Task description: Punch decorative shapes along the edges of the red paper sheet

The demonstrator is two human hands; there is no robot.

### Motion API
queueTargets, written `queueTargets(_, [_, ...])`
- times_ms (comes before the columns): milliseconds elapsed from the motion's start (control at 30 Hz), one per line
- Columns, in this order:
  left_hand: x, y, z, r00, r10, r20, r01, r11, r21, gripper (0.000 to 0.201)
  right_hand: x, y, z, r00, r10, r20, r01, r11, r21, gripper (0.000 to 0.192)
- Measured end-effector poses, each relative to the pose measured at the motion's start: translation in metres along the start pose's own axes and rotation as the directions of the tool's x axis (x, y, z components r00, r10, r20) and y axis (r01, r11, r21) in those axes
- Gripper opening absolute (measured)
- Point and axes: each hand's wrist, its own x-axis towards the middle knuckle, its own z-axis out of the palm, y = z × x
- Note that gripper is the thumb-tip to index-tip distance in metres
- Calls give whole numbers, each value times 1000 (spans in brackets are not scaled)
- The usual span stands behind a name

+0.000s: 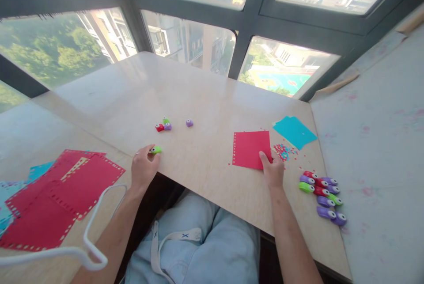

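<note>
My left hand [145,167] is closed around a small green craft punch [155,149] with an eye on it, near the table's front edge. In my right hand [272,170], thumb on top, is the lower right corner of a red paper square [251,148]. A row of punched holes runs down the paper's left edge. Beyond my left hand sit a red punch [159,127], a purple punch [168,126] and another green punch [166,120] in a cluster. A single purple punch [189,123] stands apart to their right.
Red sheets with punched edges [89,182] lie at the left over blue ones, near a white curved wire [88,235]. Blue sheets [294,131] and punched-out paper bits [283,152] are at the right. Several more punches [320,190] line the wallpapered wall [380,151]. Windows border the table [212,98].
</note>
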Motion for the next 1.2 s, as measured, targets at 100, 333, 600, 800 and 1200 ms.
queueTargets(100, [-2,5,5,1000,14,-5,-15,1000,-11,40,-1,-2,-1,1000,24,4,-24,1000,-1,38])
queueTargets(333, [15,-4,4,996,-41,-73,43,999,20,38,-2,-7,-2,1000,1,-2,-1,998,-58,37])
queueTargets(600, [39,1,1,977,-195,-91,204,973,106,51,-1,-3,-1,999,45,17,-44,997,-56,44])
queueTargets(800, [50,10,14,990,-133,-38,138,975,176,52,-1,0,0,999,48,-11,-49,994,-98,44])
queueTargets(1200, [79,13,30,999,-27,-31,33,980,196,40,0,-2,2,999,40,-1,-40,997,-70,41])
